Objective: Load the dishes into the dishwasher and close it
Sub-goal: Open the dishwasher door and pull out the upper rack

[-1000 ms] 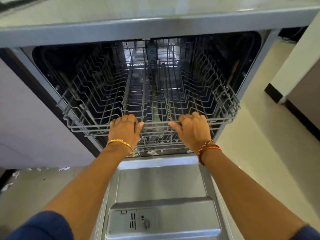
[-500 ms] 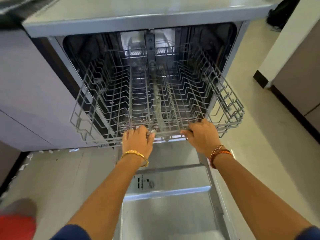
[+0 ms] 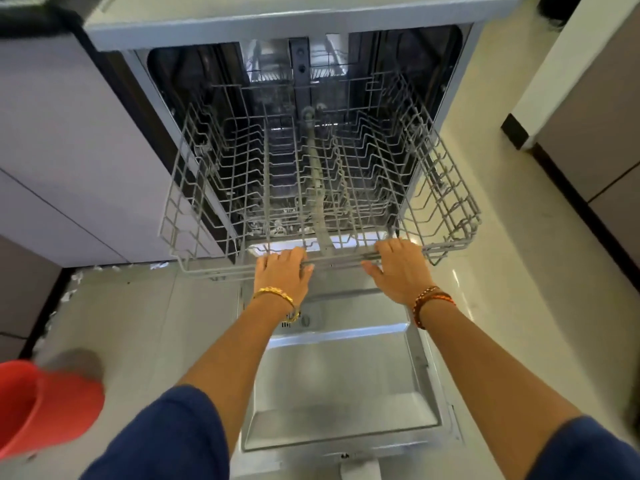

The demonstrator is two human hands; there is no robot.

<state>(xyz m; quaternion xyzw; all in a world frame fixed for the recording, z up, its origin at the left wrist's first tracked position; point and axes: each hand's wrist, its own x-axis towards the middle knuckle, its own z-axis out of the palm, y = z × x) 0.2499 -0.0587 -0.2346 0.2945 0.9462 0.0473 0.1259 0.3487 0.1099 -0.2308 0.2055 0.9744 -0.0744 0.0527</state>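
Note:
The dishwasher (image 3: 277, 24) stands open, its steel door (image 3: 339, 386) folded flat toward me. An empty grey wire rack (image 3: 194, 209) is drawn partway out over the door. My left hand (image 3: 282, 271) grips the rack's front rail, fingers curled over it. My right hand (image 3: 403, 266) holds the same rail further right. No dishes lie in the rack.
A red bucket-like container (image 3: 41, 407) sits on the floor at lower left. Pale cabinet fronts (image 3: 69, 150) flank the dishwasher on the left. A wall and dark skirting (image 3: 516, 133) stand at the right, with tiled floor (image 3: 512, 271) between.
Both hands have drawn the rack outward from the dishwasher, over the open door. The view has pulled back, and the red container has come into sight.

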